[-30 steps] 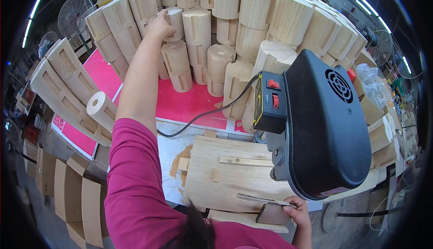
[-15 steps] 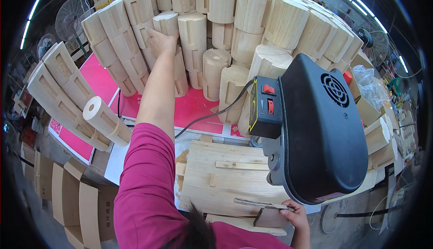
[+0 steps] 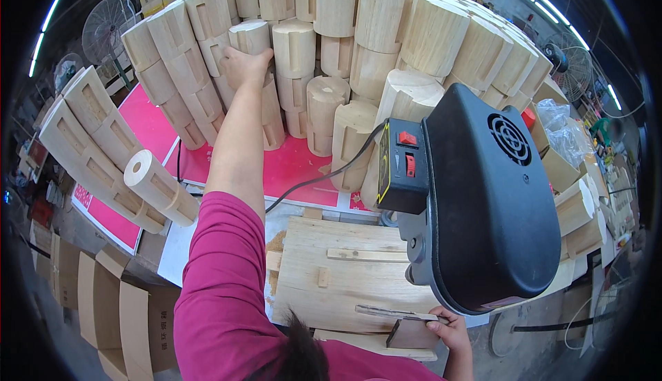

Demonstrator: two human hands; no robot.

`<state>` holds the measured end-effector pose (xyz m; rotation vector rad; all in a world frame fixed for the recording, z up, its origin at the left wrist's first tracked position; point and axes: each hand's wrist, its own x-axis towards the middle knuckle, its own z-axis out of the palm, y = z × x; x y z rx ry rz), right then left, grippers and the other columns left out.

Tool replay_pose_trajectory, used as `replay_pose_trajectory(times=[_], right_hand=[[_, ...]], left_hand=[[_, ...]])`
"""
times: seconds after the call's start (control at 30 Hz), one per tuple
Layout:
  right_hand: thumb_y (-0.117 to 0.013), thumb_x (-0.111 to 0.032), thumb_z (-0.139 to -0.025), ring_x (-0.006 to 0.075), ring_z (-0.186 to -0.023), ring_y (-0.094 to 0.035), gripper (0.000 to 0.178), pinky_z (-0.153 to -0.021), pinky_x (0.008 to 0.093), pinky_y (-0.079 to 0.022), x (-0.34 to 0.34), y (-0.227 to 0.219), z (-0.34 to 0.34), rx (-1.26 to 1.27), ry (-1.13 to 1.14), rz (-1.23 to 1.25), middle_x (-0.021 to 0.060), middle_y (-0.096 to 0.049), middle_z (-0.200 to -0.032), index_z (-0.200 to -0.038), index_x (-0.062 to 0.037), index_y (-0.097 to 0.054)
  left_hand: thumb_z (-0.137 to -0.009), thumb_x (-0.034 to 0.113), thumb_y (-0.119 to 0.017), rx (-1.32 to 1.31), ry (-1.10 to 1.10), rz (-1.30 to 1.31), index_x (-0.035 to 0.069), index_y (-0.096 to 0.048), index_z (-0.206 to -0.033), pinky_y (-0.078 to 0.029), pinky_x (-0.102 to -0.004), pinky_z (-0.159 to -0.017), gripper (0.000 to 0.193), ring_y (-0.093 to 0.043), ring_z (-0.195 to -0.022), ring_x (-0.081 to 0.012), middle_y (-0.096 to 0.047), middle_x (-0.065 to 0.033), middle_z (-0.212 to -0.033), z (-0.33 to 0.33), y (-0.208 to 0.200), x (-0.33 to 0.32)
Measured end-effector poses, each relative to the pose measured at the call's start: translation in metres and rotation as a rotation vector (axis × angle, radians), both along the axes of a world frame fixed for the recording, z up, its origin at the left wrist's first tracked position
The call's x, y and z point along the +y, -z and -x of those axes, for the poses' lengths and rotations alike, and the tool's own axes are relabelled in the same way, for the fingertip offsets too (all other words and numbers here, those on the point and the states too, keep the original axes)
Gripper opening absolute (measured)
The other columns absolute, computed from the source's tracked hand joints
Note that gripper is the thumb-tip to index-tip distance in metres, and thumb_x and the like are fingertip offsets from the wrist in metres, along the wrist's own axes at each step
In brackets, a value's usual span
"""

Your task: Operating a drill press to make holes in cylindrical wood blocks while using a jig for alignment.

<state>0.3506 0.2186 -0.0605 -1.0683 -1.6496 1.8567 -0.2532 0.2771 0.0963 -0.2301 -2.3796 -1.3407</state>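
My left hand (image 3: 244,68) is stretched out to the far stacks, its fingers wrapped round a pale wooden cylinder (image 3: 249,36) on top of a short stack. The hand covers part of that cylinder's side. At the lower right, my right hand (image 3: 451,328) grips the end of a flat brown block (image 3: 412,333) with a paler edge, thumb on top. A thin dark strip (image 3: 386,311) lies beside the block over a wooden board (image 3: 303,291); whether my fingers also hold the strip I cannot tell.
A black machine head (image 3: 493,202) with red switches overhangs the board on the right, its cable (image 3: 314,182) running left. Tall stacks of slotted cylinders (image 3: 383,15) stand across the pink tabletop (image 3: 289,167). One cylinder (image 3: 160,184) leans at left. Open cardboard boxes (image 3: 103,305) sit at lower left.
My left hand has closed further round the cylinder, which sits slightly more to the left and tilted. The whole view has shifted a little; my right hand keeps its hold on the block.
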Motion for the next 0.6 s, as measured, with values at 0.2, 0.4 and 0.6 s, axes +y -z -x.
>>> replay_pose_trajectory(times=[0.2, 0.4, 0.6], right_hand=[[-0.075, -0.019, -0.069, 0.0018, -0.058, -0.044, 0.025, -0.050, 0.0175, -0.032, 0.000, -0.016, 0.008, -0.005, -0.031, 0.052, -0.0033, -0.056, -0.071, -0.083, -0.0034, -0.061], [-0.074, -0.019, -0.069, 0.0029, -0.059, -0.046, 0.026, -0.051, 0.0179, -0.034, 0.000, -0.025, 0.014, -0.048, -0.053, 0.001, -0.0024, -0.057, -0.071, -0.083, -0.0024, -0.060], [-0.074, -0.018, -0.070, 0.0039, -0.062, -0.049, 0.025, -0.054, 0.0182, -0.036, 0.001, -0.029, 0.019, 0.008, -0.093, -0.002, -0.0015, -0.058, -0.073, -0.084, -0.0022, -0.060]], left_hand=[[-0.051, 0.040, -0.074, 0.002, -0.019, 0.032, 0.000, -0.033, -0.121, -0.043, -0.0399, -0.089, 0.091, -0.050, -0.106, -0.0354, -0.043, -0.0247, -0.118, -0.002, 0.004, -0.005], [-0.051, 0.045, -0.075, -0.009, -0.021, 0.022, -0.001, -0.033, -0.122, -0.041, -0.0405, -0.092, 0.094, -0.047, -0.111, -0.0348, -0.045, -0.0232, -0.119, -0.003, -0.005, -0.006], [-0.050, 0.041, -0.077, 0.090, 0.002, -0.118, -0.001, -0.035, -0.120, -0.041, -0.0407, -0.091, 0.092, -0.049, -0.108, -0.0347, -0.048, -0.0217, -0.116, -0.001, 0.002, -0.012]])
